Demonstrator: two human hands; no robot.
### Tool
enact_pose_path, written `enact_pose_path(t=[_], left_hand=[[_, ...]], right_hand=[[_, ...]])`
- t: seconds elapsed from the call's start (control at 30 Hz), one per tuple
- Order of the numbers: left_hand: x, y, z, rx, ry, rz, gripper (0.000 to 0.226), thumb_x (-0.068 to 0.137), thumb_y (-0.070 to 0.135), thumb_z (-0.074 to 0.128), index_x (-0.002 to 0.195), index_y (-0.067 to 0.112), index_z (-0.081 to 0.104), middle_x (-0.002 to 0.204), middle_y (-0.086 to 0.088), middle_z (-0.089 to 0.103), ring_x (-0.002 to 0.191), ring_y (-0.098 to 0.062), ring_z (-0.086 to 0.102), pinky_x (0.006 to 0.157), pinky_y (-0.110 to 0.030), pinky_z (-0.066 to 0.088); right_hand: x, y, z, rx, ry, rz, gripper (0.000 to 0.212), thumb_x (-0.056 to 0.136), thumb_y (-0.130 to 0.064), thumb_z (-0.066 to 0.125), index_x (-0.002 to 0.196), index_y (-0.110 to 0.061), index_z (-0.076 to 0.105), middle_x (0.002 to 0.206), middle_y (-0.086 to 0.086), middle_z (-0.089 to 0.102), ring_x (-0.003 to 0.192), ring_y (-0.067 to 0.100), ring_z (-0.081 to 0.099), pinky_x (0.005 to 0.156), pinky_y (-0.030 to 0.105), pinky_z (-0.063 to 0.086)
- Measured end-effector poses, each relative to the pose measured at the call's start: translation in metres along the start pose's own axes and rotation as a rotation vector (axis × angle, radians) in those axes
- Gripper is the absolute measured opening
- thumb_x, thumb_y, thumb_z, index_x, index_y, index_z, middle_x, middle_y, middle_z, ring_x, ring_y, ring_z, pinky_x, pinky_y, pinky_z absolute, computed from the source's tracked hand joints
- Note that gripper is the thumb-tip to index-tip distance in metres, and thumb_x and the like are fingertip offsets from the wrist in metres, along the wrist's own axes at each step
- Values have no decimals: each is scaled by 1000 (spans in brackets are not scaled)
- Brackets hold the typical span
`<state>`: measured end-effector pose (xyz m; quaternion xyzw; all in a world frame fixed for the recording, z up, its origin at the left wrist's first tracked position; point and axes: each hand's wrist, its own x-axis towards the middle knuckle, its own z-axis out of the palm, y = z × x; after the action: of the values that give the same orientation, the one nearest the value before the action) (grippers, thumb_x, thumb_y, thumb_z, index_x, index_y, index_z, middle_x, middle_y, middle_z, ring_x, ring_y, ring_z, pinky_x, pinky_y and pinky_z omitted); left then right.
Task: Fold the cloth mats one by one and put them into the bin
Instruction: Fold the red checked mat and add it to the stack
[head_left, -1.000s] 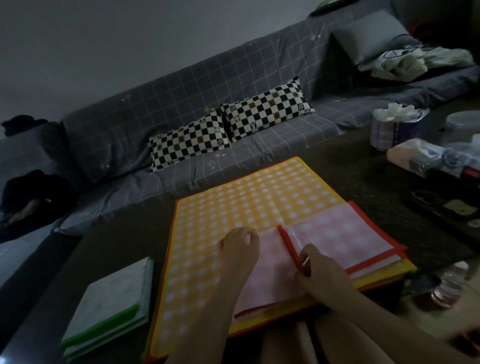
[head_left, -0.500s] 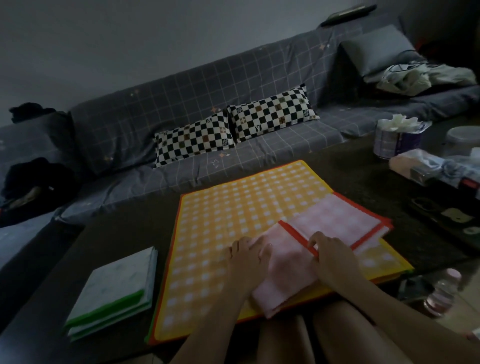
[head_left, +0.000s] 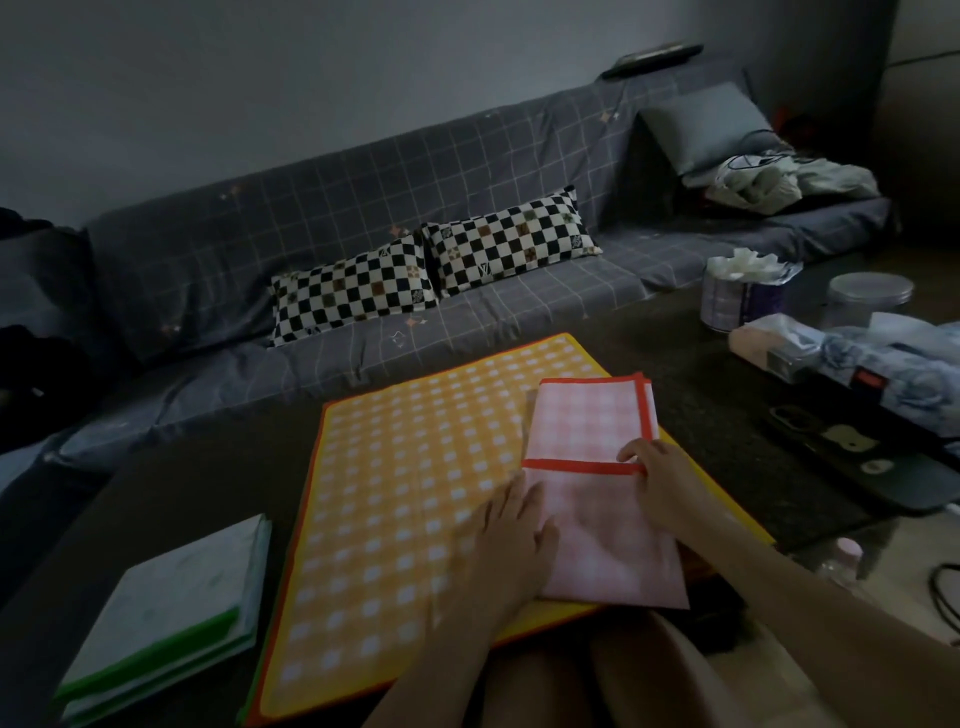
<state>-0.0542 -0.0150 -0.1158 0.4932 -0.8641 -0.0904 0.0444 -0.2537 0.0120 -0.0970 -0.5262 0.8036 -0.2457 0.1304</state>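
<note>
No readable text or labels anywhere, only unclear marks on the checkered pillows (head_left: 511, 240)

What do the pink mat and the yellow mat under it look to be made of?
Pink mat: soft woven cloth, matte gingham with an orange-red sewn border; it lies folded flat in layers. Yellow mat: seemingly the same matte checked cloth with an orange border, lying flat. Dim light leaves the fibre open.

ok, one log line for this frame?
step: folding pink mat | left hand: flat on its left edge | right hand: on red trim | under: yellow mat
</note>
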Motion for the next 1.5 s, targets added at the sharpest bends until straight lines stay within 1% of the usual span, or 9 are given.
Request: enact_pose_path(t=[0.2,0.37,0.5,0.6,0.77,0.87,0.97,1.17,1.5], left_hand=[[4,-3,4,73,-56,21,70,92,62,3,152,28,7,161,4,-1,147,-14,-4,120,-38,-2],[17,4,-2,95,43,7,64,92,52,13,150,26,21,155,-2,20,141,-21,19,116,-40,14],[30,2,6,119,-5,7,60,98,50,13,152,25,6,161,-1,0,147,-20,0,120,-40,1],[32,-1,10,139,-9,26,64,94,53,5,152,26,0,161,1,-4,147,-16,-5,118,-40,-4],[34,2,5,88,30,38,63,94,50,9,151,24,18,160,0,13,146,-17,10,118,-41,6],[37,6,-5,88,260,99,60,85,49,23,114,21,67,125,-5,61,115,-26,56,97,-43,43],[53,11,-10,-91,294,91,54,85,51,33,83,12,71,103,-6,62,95,-26,57,86,-41,48],[76,20,-15,-463,281,-139,21,91,22,59,98,3,63,103,-12,51,96,-31,57,86,-32,40],[124,15,-12,-477,185,-505,42,91,34,56,118,3,54,118,-18,60,112,-34,56,91,-36,44]], right_hand=[[-14,-10,4,-354,-15,-202,52,95,-21,40,145,-25,26,155,3,17,143,24,15,118,40,18],[-34,-2,24,-382,-124,-294,68,95,-55,7,150,-15,5,158,5,0,146,21,-4,116,38,-6],[-35,-1,25,-399,-167,-294,117,55,-71,-39,149,-14,0,158,6,-4,146,20,-6,114,36,-9],[-35,-1,24,-376,-154,-178,79,89,-63,-2,149,-12,-5,158,7,-8,145,19,-10,111,32,-13],[-37,2,21,-381,-136,1,76,94,-58,8,148,-7,-8,157,11,-11,144,25,-15,115,40,-13],[-34,-1,16,-343,-84,-54,73,94,-56,25,149,-11,11,158,8,-1,145,27,-5,116,42,-4],[-29,-4,7,-162,10,-149,57,87,-47,42,136,-17,41,143,4,31,133,24,31,109,35,26],[-11,-6,-2,239,32,164,42,90,-23,58,130,-23,47,134,5,36,103,17,53,77,25,49],[43,0,9,428,146,639,29,82,-23,67,106,-10,56,97,11,60,74,23,65,61,35,57]])
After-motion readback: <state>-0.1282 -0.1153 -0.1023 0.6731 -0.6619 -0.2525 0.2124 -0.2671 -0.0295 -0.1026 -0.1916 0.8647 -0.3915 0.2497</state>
